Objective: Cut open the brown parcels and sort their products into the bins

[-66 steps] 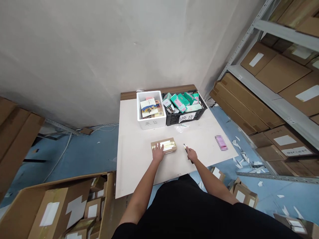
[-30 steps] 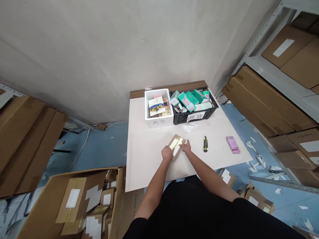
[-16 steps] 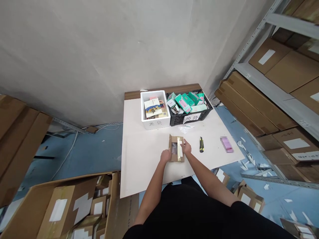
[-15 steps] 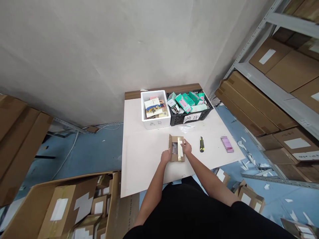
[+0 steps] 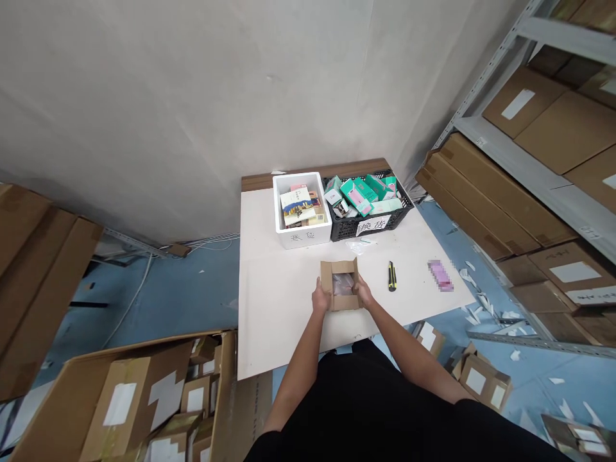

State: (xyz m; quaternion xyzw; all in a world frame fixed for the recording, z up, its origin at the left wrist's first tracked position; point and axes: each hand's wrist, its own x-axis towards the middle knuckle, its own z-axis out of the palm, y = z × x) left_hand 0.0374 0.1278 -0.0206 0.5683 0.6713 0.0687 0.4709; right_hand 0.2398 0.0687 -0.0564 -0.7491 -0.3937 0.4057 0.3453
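Note:
On the white table a small cardboard box (image 5: 342, 303) lies with its flaps folded out and its top open. Inside it shows something wrapped in clear plastic (image 5: 343, 283); its kind I cannot make out. My left hand (image 5: 321, 299) grips the box's left flap and side. On the opposite side, my right hand (image 5: 363, 292) is closed on the right flap. A black and yellow box cutter (image 5: 392, 277) rests on the table to the right of my right hand, apart from it.
A white foam box (image 5: 302, 239) with books and a black crate (image 5: 402, 217) with green cartons stand at the table's back. A pixelated pink item (image 5: 441, 276) lies at right. A large carton (image 5: 224, 366) of parcels is left; a shelf (image 5: 568, 192) of boxes is right.
The right flap, which lay partly across the box, has been swung outward, so the opening is wider. Both hands remain on the box.

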